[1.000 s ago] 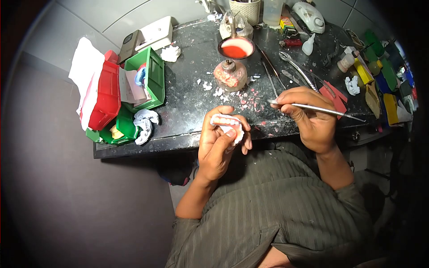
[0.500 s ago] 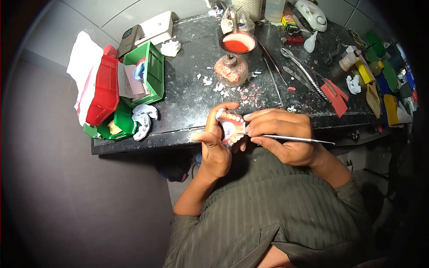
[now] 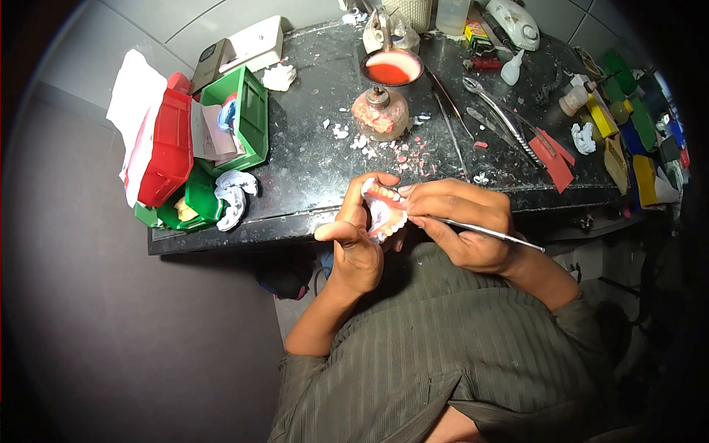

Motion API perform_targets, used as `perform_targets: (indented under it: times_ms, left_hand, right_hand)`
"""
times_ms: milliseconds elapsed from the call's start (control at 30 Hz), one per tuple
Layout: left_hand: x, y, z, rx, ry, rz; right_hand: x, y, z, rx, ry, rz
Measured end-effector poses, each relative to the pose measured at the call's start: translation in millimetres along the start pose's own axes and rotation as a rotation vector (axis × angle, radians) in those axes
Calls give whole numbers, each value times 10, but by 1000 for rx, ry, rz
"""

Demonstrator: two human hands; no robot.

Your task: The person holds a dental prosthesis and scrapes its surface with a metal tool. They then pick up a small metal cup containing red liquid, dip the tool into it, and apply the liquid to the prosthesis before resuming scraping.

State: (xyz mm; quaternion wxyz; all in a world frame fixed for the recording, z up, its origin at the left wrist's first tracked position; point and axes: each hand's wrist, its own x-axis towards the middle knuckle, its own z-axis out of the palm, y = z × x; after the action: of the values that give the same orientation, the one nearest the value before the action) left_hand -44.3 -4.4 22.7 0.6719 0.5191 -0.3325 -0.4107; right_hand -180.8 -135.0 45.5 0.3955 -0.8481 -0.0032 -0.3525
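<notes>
My left hand [image 3: 356, 247] holds a denture model [image 3: 383, 213] with a row of white teeth set in pink wax on a white base. Its thumb sticks out to the left while the fingers wrap behind the model. My right hand [image 3: 465, 225] grips a thin metal dental carver [image 3: 502, 236] like a pen. The carver's near end points down to the right, and its working tip is at the model, mostly hidden by my fingers. Some right fingertips rest at the model's right edge. Both hands are just in front of the bench edge.
On the black bench [image 3: 303, 155] stand a glass spirit burner [image 3: 380, 114] and, above it, a pan of red wax [image 3: 391, 68]. Metal tools [image 3: 509, 122], pink wax sheets [image 3: 554, 162] and wax crumbs lie rightward. Red [image 3: 166, 162] and green bins [image 3: 255, 122] stand left, beside grey-white impressions [image 3: 233, 199].
The carver has tilted more steeply, its free end dropping slightly down and to the left. The model has turned a little in my left hand. The view has shifted slightly.
</notes>
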Motion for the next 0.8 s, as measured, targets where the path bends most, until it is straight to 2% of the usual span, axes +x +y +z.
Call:
perform_targets:
  times_ms: [100, 167, 233, 300, 367, 433, 500, 567, 700, 733, 800]
  left_hand:
    - [7, 6, 22, 6, 27, 36]
    - [3, 13, -2, 12, 31, 23]
    - [6, -3, -2, 15, 30, 8]
    - [11, -28, 10, 5, 35, 9]
    - [9, -20, 0, 3, 33, 12]
    - [11, -17, -9, 1, 32, 13]
    - [13, -37, -12, -10, 42, -18]
    - [22, -83, -25, -48, 34, 10]
    - [46, -101, -95, -89, 23, 24]
    - [53, -91, -87, -199, 30, 78]
    - [47, -24, -95, -198, 22, 56]
  right_hand:
    - [35, -16, 0, -4, 17, -10]
    - [56, -20, 11, -33, -47, -140]
    - [25, -10, 25, -40, -38, -136]
    - [-22, -3, 50, -76, 30, -21]
    - [20, -17, 45, -92, 37, -42]
    - [56, 6, 43, -92, -26, -186]
    - [28, 12, 53, -100, -15, -180]
    - [-3, 9, 34, -109, 28, -63]
    - [64, -54, -171, -40, 188, -48]
    - [30, -96, -176, 92, 287, 72]
    - [41, -77, -234, 298, 376, 73]
